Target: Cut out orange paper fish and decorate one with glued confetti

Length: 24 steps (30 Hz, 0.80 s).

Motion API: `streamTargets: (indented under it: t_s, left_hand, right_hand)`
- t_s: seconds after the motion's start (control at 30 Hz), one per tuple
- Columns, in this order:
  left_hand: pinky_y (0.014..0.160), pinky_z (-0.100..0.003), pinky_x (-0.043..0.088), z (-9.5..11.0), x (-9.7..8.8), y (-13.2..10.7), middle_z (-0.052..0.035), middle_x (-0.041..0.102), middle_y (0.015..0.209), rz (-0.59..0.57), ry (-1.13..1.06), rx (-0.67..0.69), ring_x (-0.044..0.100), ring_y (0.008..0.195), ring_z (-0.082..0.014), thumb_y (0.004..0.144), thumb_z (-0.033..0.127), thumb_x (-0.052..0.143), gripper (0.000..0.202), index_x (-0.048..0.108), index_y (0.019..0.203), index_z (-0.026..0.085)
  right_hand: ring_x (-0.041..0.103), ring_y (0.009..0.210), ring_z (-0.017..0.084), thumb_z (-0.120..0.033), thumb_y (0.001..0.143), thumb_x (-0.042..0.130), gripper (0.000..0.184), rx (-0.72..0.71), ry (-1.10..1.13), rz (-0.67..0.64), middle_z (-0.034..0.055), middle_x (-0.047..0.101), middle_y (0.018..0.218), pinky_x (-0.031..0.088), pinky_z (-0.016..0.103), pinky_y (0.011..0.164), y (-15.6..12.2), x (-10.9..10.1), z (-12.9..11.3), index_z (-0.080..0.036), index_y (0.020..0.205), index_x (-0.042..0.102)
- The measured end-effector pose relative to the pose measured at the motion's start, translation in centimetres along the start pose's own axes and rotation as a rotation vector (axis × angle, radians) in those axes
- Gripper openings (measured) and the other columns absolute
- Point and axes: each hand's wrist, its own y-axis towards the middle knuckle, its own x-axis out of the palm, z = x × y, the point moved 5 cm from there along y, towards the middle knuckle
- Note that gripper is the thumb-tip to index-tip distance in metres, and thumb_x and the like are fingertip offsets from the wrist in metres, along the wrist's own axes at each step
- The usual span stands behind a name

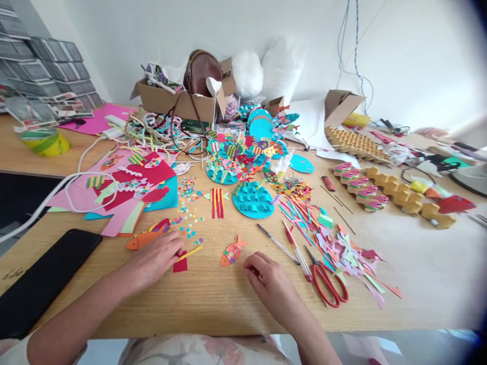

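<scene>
My left hand (162, 253) rests on the table, fingers loosely bent and apart, beside a red paper square (180, 265) with a thin yellow paper strip (195, 250) across it. An orange paper fish (142, 240) with a striped body lies partly behind that hand. Close to the table's front, my right hand (268, 279) is curled with fingertips together; what they hold, if anything, is hidden. Just left of it is a small orange-and-red paper fish (232, 252) with coloured dots. A red-and-yellow striped paper fish (217, 203) lies farther back.
Red-handled scissors (329, 284), pens (277, 243) and paper scraps (350, 248) lie at right. Coloured paper sheets (125, 190) and a black phone (49, 274) are at left. Blue egg-carton discs (253, 200), a cardboard box (163, 99) and egg-carton strips (411, 195) stand farther back.
</scene>
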Motion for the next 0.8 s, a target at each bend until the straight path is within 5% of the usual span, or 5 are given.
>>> streamTargets:
  t_s: [0.13,0.5,0.6,0.8]
  left_hand:
    - [0.084,-0.035,0.041,-0.7,0.5,-0.1,-0.0063,0.056,0.102,0.052,-0.018,-0.011,0.053,0.097,-0.0209,0.080,0.013,0.040,0.019,0.054,0.090,0.020]
    - [0.069,-0.033,0.045,0.0,-0.1,0.2,-0.0067,0.060,0.078,0.072,-0.003,-0.028,0.059,0.077,-0.0224,0.079,0.024,0.034,0.020,0.051,0.069,0.021]
    - [0.065,-0.032,0.045,-0.1,-0.6,0.2,-0.0049,0.061,0.071,0.141,-0.007,-0.021,0.060,0.070,-0.0222,0.077,0.027,0.035,0.019,0.049,0.065,0.022]
    - [0.051,-0.029,0.042,-1.7,-2.2,0.1,-0.0010,0.062,0.061,0.263,-0.030,-0.096,0.061,0.054,-0.0213,0.075,0.033,0.037,0.017,0.049,0.067,0.024]
  right_hand:
    - [0.056,0.069,0.014,-0.005,0.081,0.044,0.019,0.010,-0.019,-0.005,0.0020,0.060,0.077,0.039,0.023,0.063,-0.3,-0.2,0.1,-0.018,0.075,0.056]
    - [0.056,0.070,0.014,-0.004,0.079,0.044,0.020,0.058,-0.055,0.030,0.0023,0.061,0.076,0.039,0.022,0.063,-1.1,-1.4,0.9,-0.018,0.075,0.058]
    - [0.057,0.070,0.015,-0.009,0.081,0.044,0.018,0.134,-0.114,0.108,0.0030,0.061,0.076,0.039,0.023,0.061,-2.1,-3.2,3.0,-0.018,0.074,0.058]
    - [0.058,0.068,0.020,-0.025,0.086,0.042,0.020,0.529,-0.478,0.206,0.0059,0.063,0.079,0.033,0.026,0.055,-6.3,-7.6,9.8,-0.020,0.077,0.058]
